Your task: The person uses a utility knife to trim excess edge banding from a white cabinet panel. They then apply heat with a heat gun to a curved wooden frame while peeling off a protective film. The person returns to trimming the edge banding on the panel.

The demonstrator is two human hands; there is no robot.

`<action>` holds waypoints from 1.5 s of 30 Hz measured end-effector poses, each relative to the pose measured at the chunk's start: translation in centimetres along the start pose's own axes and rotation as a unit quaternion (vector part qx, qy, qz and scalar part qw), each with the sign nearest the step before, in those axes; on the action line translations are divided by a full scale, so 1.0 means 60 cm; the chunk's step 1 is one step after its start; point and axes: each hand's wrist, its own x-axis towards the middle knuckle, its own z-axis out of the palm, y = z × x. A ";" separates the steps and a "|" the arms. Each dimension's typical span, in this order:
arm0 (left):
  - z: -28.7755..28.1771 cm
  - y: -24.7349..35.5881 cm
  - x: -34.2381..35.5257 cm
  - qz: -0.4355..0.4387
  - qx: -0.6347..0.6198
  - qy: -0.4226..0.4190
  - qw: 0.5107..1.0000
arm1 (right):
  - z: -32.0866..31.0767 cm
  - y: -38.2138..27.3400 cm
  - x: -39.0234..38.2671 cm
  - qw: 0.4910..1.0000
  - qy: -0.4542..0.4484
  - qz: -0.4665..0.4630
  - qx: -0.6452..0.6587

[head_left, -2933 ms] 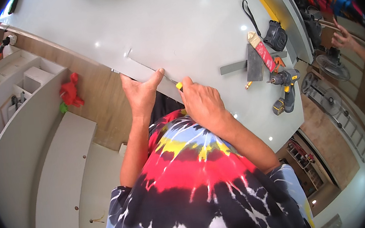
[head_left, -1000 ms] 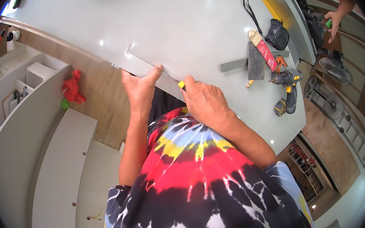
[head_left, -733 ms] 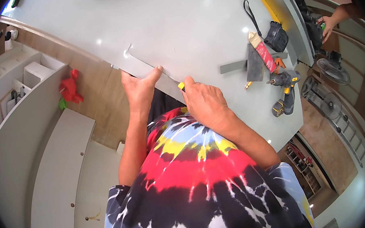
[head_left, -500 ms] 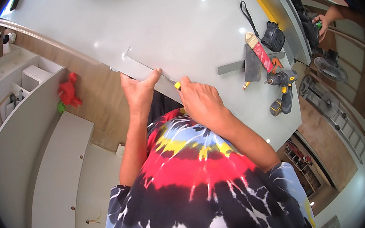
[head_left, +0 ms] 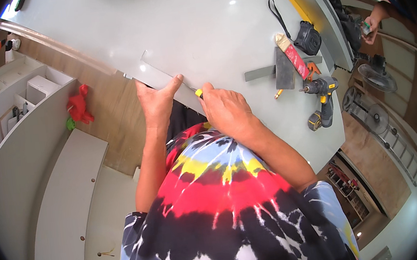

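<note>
My left hand (head_left: 158,99) is closed on the near edge of the white worktop (head_left: 97,35), with its thumb on top of a narrow strip (head_left: 154,73) marked off by a thin dark line with a short bend at its far end. My right hand (head_left: 227,112) is closed around a yellow-handled tool (head_left: 198,93), whose thin metal end meets that line just right of my left thumb; whether it is a blade or a shaft is too small to tell. The underside of the edge and my left fingertips are hidden.
At right lie a cordless drill (head_left: 324,96), black tape measure (head_left: 307,38), red-and-cream packet (head_left: 292,55), grey plates (head_left: 284,74) and pencil (head_left: 278,93). A co-worker's hand (head_left: 372,31) holds something small and green at upper right. White shelving (head_left: 20,129) and red cloth (head_left: 78,103) are at left.
My hands keep their grips and have barely moved, apart from a slight shift of the view. The co-worker's hand has come lower from its raised position and now holds the green object.
</note>
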 end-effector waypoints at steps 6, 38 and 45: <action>-0.005 -0.012 0.001 0.037 0.007 -0.012 0.999 | -0.008 0.010 -0.016 0.996 0.038 -0.019 0.073; -0.002 -0.013 0.005 0.027 0.010 -0.002 1.000 | 0.001 -0.003 -0.013 1.000 0.006 0.017 -0.002; -0.009 -0.008 -0.002 -0.023 -0.007 -0.010 1.000 | 0.000 -0.004 -0.007 0.999 0.013 0.005 -0.044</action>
